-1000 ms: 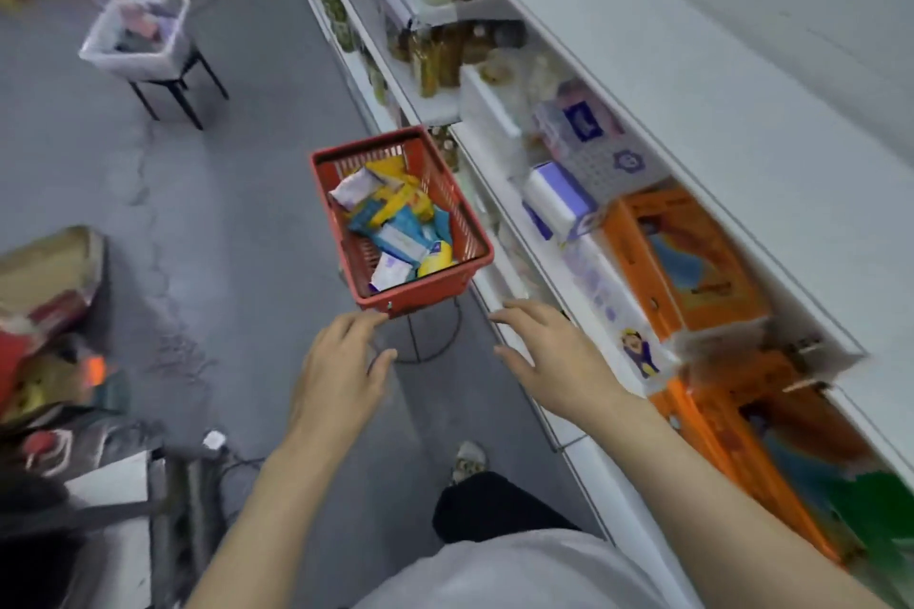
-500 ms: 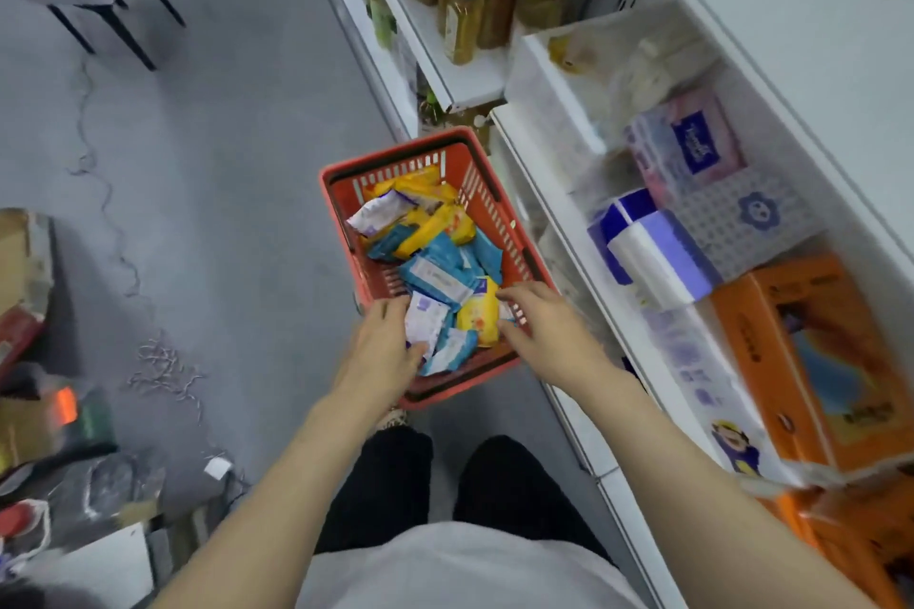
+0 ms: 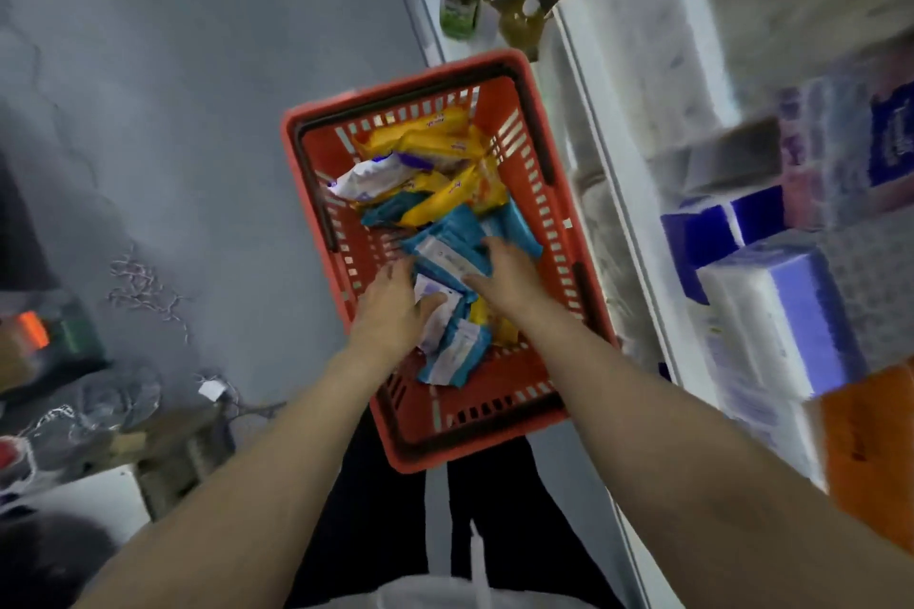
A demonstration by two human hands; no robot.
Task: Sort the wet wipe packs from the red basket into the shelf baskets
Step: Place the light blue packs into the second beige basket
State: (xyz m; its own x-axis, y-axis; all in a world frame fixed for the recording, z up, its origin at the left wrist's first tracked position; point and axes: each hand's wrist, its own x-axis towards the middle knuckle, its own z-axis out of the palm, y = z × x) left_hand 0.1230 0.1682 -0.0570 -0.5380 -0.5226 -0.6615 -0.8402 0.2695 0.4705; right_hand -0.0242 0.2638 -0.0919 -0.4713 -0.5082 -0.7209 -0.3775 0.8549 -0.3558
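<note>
The red basket [image 3: 316, 193] stands on the floor beside the shelf, below me. In it lie yellow wet wipe packs [image 3: 430, 139], a white and purple pack [image 3: 371, 176] and several blue packs [image 3: 517, 223]. Both my hands are inside the basket at its middle. My left hand [image 3: 390, 317] rests on a white and blue pack [image 3: 437, 319], thumb spread over it. My right hand [image 3: 512, 277] holds a blue pack [image 3: 445, 255], fingers on top and thumb at its near edge. More packs are hidden under my hands.
The white shelf edge [image 3: 613, 193] runs along the basket's right side. On the shelf sit blue and white tissue packs [image 3: 776, 307] and orange boxes [image 3: 870, 440]. Bottles [image 3: 457, 10] stand further along. Clutter and a box [image 3: 74, 415] lie on the grey floor at left.
My head has tipped down and closer over the basket. Both hands moved from the basket's near rim deeper in, onto the blue packs at the middle.
</note>
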